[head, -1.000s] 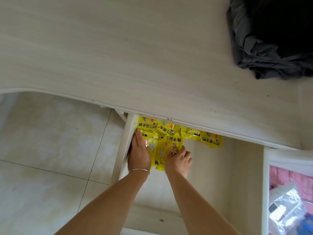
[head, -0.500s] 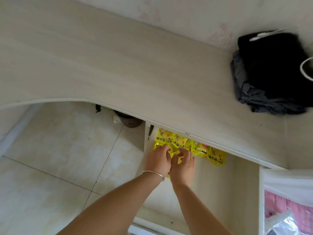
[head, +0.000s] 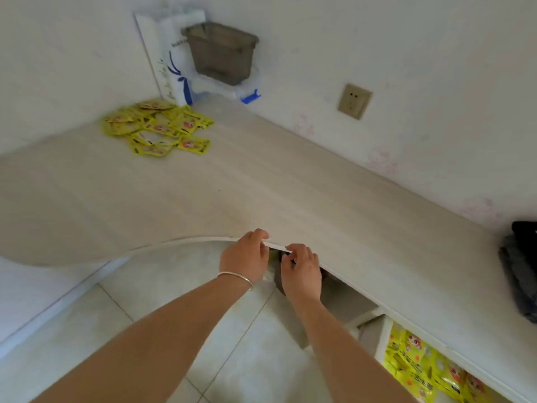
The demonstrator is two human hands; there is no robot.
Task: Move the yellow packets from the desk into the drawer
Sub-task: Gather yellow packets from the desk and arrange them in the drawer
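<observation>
I see the yellow packets [head: 158,128] in a loose overlapping pile on the surface [head: 261,193], in its far left corner, well apart from both hands. A second batch of yellow packets [head: 421,370] lies in the open drawer [head: 380,338], under the surface's front edge, low and right of the hands.

Left hand [head: 245,257] sits at the surface's front edge, fingers curled, fingertips up at the edge strip. I can't tell whether the grip pinches the edge or just rests on it. A thin silver bangle [head: 236,277] sits on that wrist.

Right hand [head: 302,269] is just beside the left, also at the front edge, fingers curled in toward the palm. No packet visible in either grip. Whether the right one is pressed to the edge or just curled there, I can't tell.

Away from the surface's front edge: a grey translucent bin [head: 222,52] sits against the wall behind the packet pile, on white plastic with blue markings [head: 180,68]. A wall socket [head: 354,100] is right of the bin. Dark clothes [head: 521,271] are heaped at the surface's right end. Tiled floor [head: 174,286] shows below the edge.
</observation>
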